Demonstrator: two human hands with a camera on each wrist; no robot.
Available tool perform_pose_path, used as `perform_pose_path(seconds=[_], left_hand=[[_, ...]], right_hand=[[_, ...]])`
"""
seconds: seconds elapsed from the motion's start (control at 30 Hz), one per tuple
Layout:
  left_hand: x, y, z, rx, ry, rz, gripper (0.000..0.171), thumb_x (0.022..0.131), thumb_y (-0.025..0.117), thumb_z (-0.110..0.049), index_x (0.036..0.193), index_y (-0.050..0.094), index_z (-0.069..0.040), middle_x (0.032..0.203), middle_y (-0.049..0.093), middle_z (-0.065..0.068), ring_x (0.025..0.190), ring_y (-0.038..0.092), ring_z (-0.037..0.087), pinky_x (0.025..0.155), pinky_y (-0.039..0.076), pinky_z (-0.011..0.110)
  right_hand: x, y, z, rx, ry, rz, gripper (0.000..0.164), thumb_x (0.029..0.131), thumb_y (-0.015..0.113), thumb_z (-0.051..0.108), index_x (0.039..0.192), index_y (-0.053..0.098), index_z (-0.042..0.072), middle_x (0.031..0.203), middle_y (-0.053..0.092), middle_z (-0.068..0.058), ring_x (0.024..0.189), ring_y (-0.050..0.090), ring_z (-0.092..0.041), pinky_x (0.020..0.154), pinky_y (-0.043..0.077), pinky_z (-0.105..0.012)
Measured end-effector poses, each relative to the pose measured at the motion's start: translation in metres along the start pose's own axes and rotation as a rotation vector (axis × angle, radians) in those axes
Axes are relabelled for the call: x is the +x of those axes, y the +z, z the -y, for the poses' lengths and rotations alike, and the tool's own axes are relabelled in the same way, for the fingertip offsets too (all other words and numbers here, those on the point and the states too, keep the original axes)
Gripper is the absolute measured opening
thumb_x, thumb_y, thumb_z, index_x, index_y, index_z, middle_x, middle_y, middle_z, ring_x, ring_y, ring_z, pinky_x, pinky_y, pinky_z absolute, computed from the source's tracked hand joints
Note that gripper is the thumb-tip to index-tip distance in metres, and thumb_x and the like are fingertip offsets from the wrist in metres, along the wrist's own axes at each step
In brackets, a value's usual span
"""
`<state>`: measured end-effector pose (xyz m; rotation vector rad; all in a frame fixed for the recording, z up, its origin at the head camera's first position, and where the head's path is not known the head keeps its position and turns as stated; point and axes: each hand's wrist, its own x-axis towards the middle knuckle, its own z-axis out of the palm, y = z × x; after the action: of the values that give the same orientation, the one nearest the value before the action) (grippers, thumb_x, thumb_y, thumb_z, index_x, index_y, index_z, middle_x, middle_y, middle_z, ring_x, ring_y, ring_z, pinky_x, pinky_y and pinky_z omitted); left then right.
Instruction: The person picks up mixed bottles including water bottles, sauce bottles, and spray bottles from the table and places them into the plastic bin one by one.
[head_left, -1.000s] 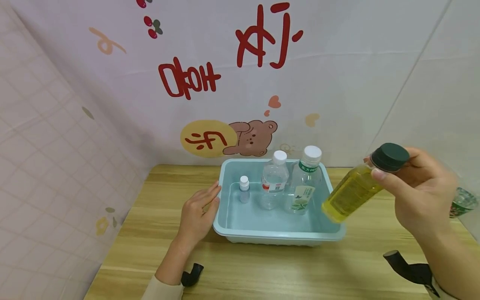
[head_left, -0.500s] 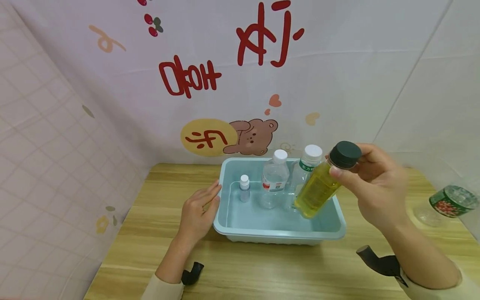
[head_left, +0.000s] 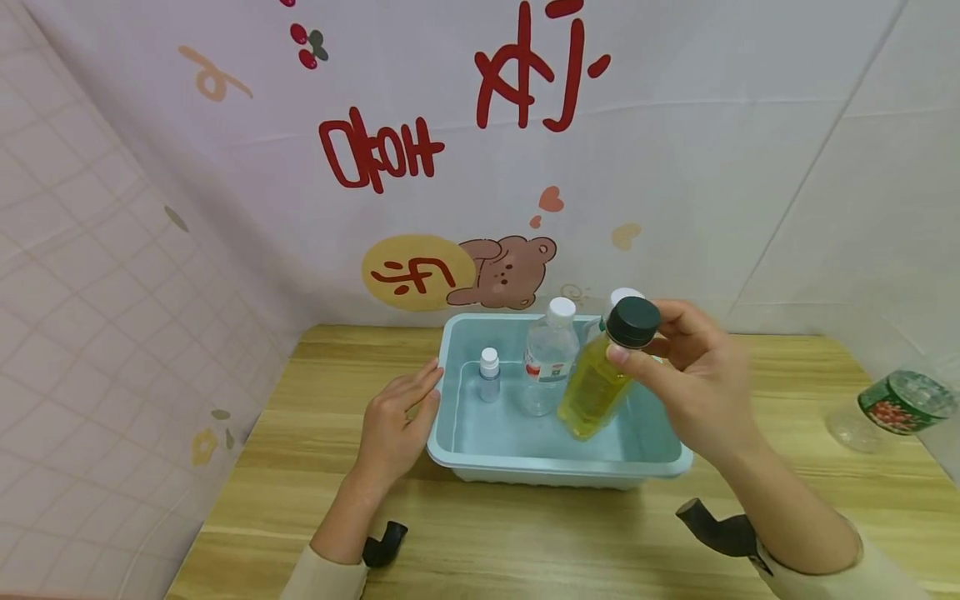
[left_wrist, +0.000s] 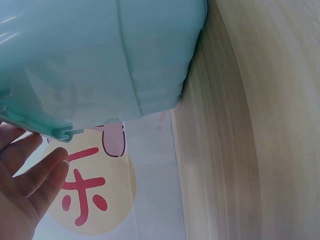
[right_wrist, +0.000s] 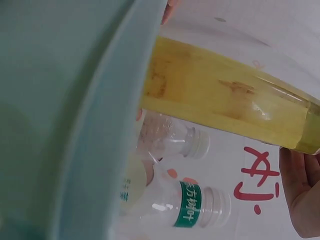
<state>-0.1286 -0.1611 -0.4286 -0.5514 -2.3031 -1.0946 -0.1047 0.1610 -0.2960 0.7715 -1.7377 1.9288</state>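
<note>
My right hand (head_left: 701, 396) pinches a bottle of yellow liquid (head_left: 592, 387) by its neck, just under the dark green cap. The bottle leans slightly and its lower end is over the inside of the light blue plastic basin (head_left: 555, 468). In the right wrist view the same yellow bottle (right_wrist: 225, 92) shows beyond the basin's wall. At the basin's left side, my left hand (head_left: 397, 425) touches the rim with fairly straight fingers. Inside the basin stand a small white-capped bottle (head_left: 490, 385), a clear bottle (head_left: 551, 346) and a green-banded clear bottle (right_wrist: 167, 205), largely hidden behind the yellow one in the head view.
A clear plastic jar (head_left: 892, 408) with a green label lies tilted at the right of the wooden table (head_left: 525, 542). A white printed sheet (head_left: 712, 167) rises right behind the basin. Black curved pieces (head_left: 716, 529) are strapped at both wrists.
My right hand has carried the yellow bottle leftward from beside the basin to over its inside, bringing it more upright. The left hand stays at the rim.
</note>
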Motion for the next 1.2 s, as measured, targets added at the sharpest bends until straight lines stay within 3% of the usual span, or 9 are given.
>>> perform_pose_path(seconds=[0.17, 0.53, 0.73, 0.93, 1.2], left_hand=[[0.001, -0.001, 0.0, -0.001, 0.004, 0.001, 0.032, 0.097, 0.068, -0.006, 0.127, 0.074, -0.001, 0.135, 0.068, 0.01, 0.118, 0.07, 0.033, 0.097, 0.057, 0.052], [0.001, -0.001, 0.003, 0.003, 0.014, -0.007, 0.032, 0.095, 0.069, -0.005, 0.127, 0.075, -0.001, 0.135, 0.069, 0.009, 0.118, 0.07, 0.033, 0.097, 0.057, 0.052], [0.002, 0.0, 0.003, -0.007, 0.016, -0.002, 0.032, 0.096, 0.069, -0.005, 0.127, 0.074, -0.001, 0.135, 0.069, 0.01, 0.118, 0.07, 0.033, 0.098, 0.057, 0.052], [0.001, 0.001, 0.004, 0.0, 0.031, -0.02, 0.032, 0.094, 0.07, -0.005, 0.125, 0.076, -0.001, 0.133, 0.07, 0.01, 0.117, 0.07, 0.032, 0.096, 0.058, 0.052], [0.001, 0.002, 0.004, 0.01, 0.051, -0.028, 0.032, 0.094, 0.069, -0.004, 0.125, 0.076, 0.0, 0.132, 0.07, 0.011, 0.115, 0.071, 0.033, 0.095, 0.058, 0.053]], right_hand=[[-0.003, 0.01, -0.006, -0.046, 0.019, 0.009, 0.041, 0.074, 0.07, -0.029, 0.109, 0.072, -0.007, 0.097, 0.076, -0.006, 0.089, 0.071, -0.016, 0.082, 0.059, -0.022], [-0.007, 0.035, -0.015, -0.243, 0.145, 0.057, 0.035, 0.079, 0.079, -0.015, 0.112, 0.071, -0.004, 0.101, 0.074, -0.004, 0.094, 0.071, -0.017, 0.084, 0.059, -0.026], [-0.012, 0.041, -0.027, -0.249, 0.209, 0.097, 0.036, 0.082, 0.082, -0.009, 0.116, 0.072, 0.002, 0.105, 0.075, -0.001, 0.092, 0.07, -0.019, 0.085, 0.059, -0.028], [-0.017, 0.046, -0.038, -0.27, 0.225, 0.148, 0.036, 0.082, 0.085, -0.005, 0.115, 0.073, 0.005, 0.104, 0.075, -0.001, 0.099, 0.071, -0.018, 0.086, 0.06, -0.031], [-0.025, 0.055, -0.051, -0.32, 0.37, 0.147, 0.033, 0.084, 0.089, 0.009, 0.114, 0.075, 0.011, 0.107, 0.075, 0.002, 0.108, 0.07, -0.015, 0.092, 0.06, -0.036]])
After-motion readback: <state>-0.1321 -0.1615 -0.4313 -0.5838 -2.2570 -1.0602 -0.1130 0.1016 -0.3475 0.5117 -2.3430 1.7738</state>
